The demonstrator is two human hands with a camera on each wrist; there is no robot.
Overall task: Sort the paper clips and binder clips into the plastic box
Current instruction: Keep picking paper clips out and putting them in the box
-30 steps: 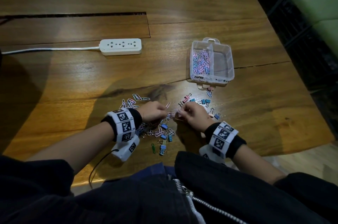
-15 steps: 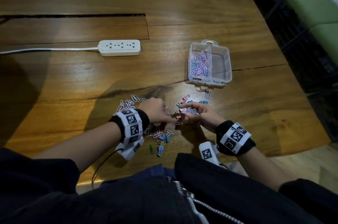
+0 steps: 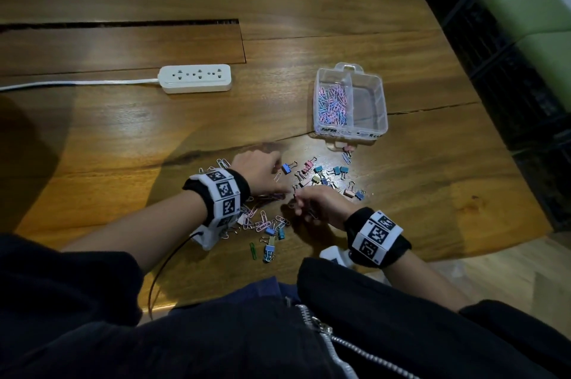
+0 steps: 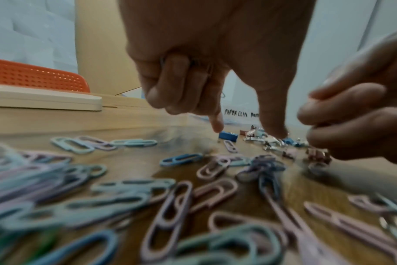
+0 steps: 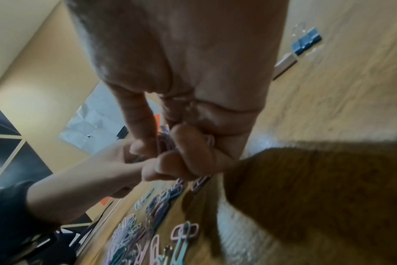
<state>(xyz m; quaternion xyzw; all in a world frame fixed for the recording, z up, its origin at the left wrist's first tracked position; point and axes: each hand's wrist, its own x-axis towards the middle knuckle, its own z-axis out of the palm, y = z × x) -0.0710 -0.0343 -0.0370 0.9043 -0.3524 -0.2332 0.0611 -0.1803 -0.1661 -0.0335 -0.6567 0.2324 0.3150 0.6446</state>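
Hands low over table's (image 3: 123,137) near edge: right hand (image 3: 321,204) fisted round paper clips (image 5: 164,133), left hand (image 3: 259,173) curled, index and thumb extended, grip unclear.

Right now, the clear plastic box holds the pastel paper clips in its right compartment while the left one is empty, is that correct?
Not quite: the head view shows the pastel paper clips in the left compartment of the clear plastic box, and it is the right compartment that is empty.
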